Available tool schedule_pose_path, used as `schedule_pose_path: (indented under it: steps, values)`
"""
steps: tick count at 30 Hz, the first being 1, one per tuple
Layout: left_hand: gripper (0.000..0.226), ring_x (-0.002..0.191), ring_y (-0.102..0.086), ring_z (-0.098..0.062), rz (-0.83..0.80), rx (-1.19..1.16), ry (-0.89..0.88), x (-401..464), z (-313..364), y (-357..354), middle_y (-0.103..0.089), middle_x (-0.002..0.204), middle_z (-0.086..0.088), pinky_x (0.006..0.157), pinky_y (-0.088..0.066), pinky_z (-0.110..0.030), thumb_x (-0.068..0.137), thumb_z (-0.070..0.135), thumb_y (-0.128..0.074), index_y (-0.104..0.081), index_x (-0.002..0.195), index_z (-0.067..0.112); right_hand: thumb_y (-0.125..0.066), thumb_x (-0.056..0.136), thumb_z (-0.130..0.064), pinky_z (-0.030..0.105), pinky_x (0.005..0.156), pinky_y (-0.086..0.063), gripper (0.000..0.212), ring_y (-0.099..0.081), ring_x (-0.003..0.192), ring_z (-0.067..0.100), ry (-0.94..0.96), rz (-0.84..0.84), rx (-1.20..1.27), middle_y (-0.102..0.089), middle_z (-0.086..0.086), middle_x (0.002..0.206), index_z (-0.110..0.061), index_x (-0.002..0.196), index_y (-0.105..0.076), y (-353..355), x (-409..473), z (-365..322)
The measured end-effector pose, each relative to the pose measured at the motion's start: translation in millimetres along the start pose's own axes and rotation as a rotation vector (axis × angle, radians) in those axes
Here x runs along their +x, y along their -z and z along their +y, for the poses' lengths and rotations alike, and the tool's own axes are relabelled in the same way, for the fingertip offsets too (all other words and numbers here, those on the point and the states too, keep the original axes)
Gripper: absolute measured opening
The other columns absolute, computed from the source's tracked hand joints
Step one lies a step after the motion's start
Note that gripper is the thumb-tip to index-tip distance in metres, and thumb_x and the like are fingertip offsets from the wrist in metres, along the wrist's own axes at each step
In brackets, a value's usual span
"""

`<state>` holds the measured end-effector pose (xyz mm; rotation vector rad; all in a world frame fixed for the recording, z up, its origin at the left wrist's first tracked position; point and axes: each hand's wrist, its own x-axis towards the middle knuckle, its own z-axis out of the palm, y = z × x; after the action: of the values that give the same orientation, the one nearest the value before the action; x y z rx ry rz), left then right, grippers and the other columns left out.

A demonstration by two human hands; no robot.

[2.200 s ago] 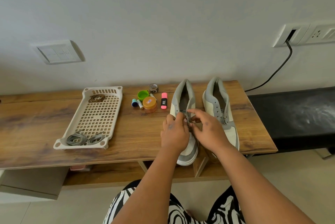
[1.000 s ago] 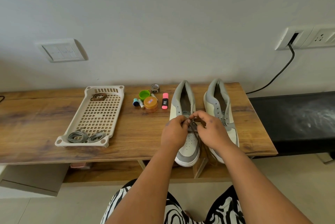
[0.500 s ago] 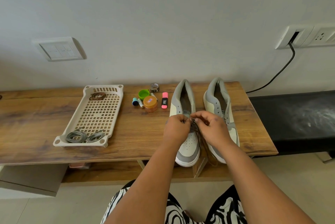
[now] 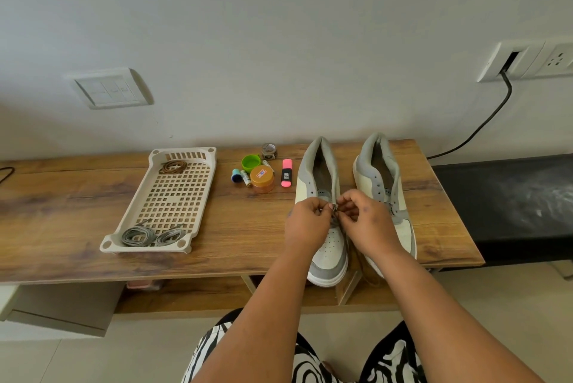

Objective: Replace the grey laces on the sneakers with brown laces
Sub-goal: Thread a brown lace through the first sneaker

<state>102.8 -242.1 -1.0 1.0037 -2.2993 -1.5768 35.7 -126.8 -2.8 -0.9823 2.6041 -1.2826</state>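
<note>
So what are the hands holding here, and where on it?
Both the left hand and right hand pinch the brown lace at the left sneaker's eyelets.

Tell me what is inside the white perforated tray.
The tray holds a coiled brown lace at its far end and two coiled grey laces at its near end. The near rim partly covers the grey coils' lower edges.

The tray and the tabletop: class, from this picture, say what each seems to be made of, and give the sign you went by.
The tray: probably moulded plastic, matt cream; its floor is an even grid of square holes with rounded corner posts. The tabletop: wood or a wood-look laminate, brown with a slight sheen; streaked grain and dark knots run along it, but the picture cannot settle which.
</note>
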Motion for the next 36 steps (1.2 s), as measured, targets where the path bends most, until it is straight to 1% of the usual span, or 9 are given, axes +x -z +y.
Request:
schedule_pose_path:
  steps: [4,10,14,16,18,23,28,32,36]
  values:
    - [0.014,0.078,-0.066,-0.016,0.041,0.094,-0.095,-5,-1,-3,-0.069,0.081,0.003,0.073,-0.056,-0.038,0.098,0.027,-0.054,-0.065,0.095,0.02,-0.059,0.089,0.001,0.015,0.089,-0.042,0.053,-0.055,0.106,0.007,0.15,-0.045,-0.086,-0.057,-0.006,0.118,-0.022,0.136,-0.054,2,0,0]
    - [0.015,0.06,-0.052,-0.006,0.128,0.312,-0.27,-8,6,14,-0.059,0.074,0.006,0.054,-0.039,-0.022,0.102,0.03,-0.049,-0.06,0.106,0.021,-0.051,0.088,0.009,0.011,0.089,-0.043,0.042,-0.061,0.102,0.008,0.162,0.0,-0.101,-0.066,-0.001,0.114,-0.016,0.118,-0.066,4,1,2]
    - [0.017,0.073,-0.055,-0.006,0.234,-0.594,0.074,-11,26,43,-0.062,0.083,0.005,0.067,-0.042,-0.025,0.103,0.028,-0.048,-0.062,0.102,0.02,-0.05,0.092,0.004,0.004,0.061,-0.041,0.037,-0.055,0.071,-0.006,0.017,0.003,-0.023,-0.066,-0.007,0.099,-0.021,0.113,-0.068,8,0,1]
    - [0.025,0.088,-0.061,-0.012,0.083,-1.235,0.233,-13,30,65,-0.067,0.093,0.004,0.08,-0.044,-0.03,0.102,0.029,-0.048,-0.069,0.095,0.019,-0.049,0.094,0.002,0.007,0.057,-0.042,0.035,-0.058,0.065,0.001,-0.024,0.011,0.004,-0.067,-0.007,0.094,-0.023,0.11,-0.068,8,0,3]
    - [0.03,0.091,-0.064,-0.014,0.045,-1.454,0.249,-12,24,75,-0.071,0.097,0.0,0.087,-0.045,-0.032,0.1,0.03,-0.049,-0.071,0.084,0.019,-0.048,0.095,0.0,0.007,0.058,-0.043,0.035,-0.059,0.065,0.004,-0.051,0.031,0.037,-0.068,-0.008,0.095,-0.023,0.109,-0.069,6,1,5]
    - [0.041,0.133,-0.04,-0.018,0.291,0.132,-0.136,-8,6,45,-0.044,0.141,0.004,0.106,-0.038,-0.044,0.094,0.05,-0.056,-0.051,0.131,0.034,-0.047,0.096,0.0,0.001,0.064,-0.044,0.035,-0.063,0.079,0.004,-0.108,0.047,0.088,-0.068,-0.009,0.102,-0.022,0.109,-0.072,4,4,4]
    - [0.02,0.149,-0.009,-0.027,0.114,0.694,-0.453,-9,3,14,-0.022,0.16,0.002,0.119,-0.015,-0.055,0.099,0.038,-0.05,-0.066,0.11,0.035,-0.048,0.096,-0.001,0.001,0.069,-0.043,0.035,-0.062,0.091,0.001,-0.106,0.03,0.103,-0.069,-0.007,0.106,-0.022,0.11,-0.071,6,3,4]
    - [0.017,0.141,-0.025,-0.022,0.166,0.603,-0.449,-2,2,13,-0.036,0.15,0.001,0.109,-0.028,-0.044,0.1,0.032,-0.049,-0.064,0.098,0.024,-0.049,0.096,-0.002,0.003,0.069,-0.045,0.035,-0.064,0.091,0.003,-0.103,0.012,0.098,-0.07,-0.008,0.106,-0.023,0.111,-0.071,7,4,5]
    - [0.021,0.104,-0.058,-0.011,0.282,-0.445,-0.078,-8,24,36,-0.063,0.107,0.002,0.081,-0.044,-0.019,0.105,0.023,-0.041,-0.061,0.102,0.017,-0.05,0.095,-0.001,0.007,0.072,-0.045,0.035,-0.065,0.087,0.002,-0.115,0.01,0.104,-0.071,-0.009,0.105,-0.024,0.109,-0.072,6,6,8]
